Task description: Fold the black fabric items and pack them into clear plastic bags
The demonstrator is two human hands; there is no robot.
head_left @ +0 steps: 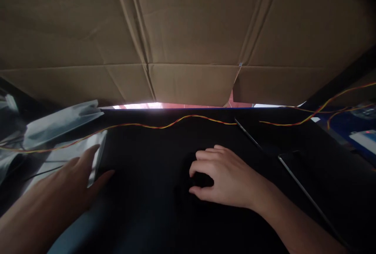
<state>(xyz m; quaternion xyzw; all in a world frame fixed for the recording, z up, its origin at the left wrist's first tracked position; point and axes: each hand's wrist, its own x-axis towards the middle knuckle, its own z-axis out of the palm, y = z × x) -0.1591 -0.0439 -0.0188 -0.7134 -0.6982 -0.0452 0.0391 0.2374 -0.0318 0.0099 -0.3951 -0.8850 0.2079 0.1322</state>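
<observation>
My left hand [70, 179] is over the left side of the black table [141, 160], thumb stretched away from the fingers. It is at the edge of a flat white plastic packet [100, 148], partly covering it. Nothing shows in its grasp. Nearer the middle, my right hand [223, 175] rests with its fingers curled and the thumb opposite them. Something dark seems to be inside that curl, but it blends into the black surface and I cannot make it out.
A clear plastic bag [63, 124] lies at the back left. A twisted red and yellow wire [173, 124] runs across the table. Right of my right hand lie two dark, flat things with shiny edges [305, 185]. Brown cardboard [190, 30] rises behind; blue material [335, 130] is at right.
</observation>
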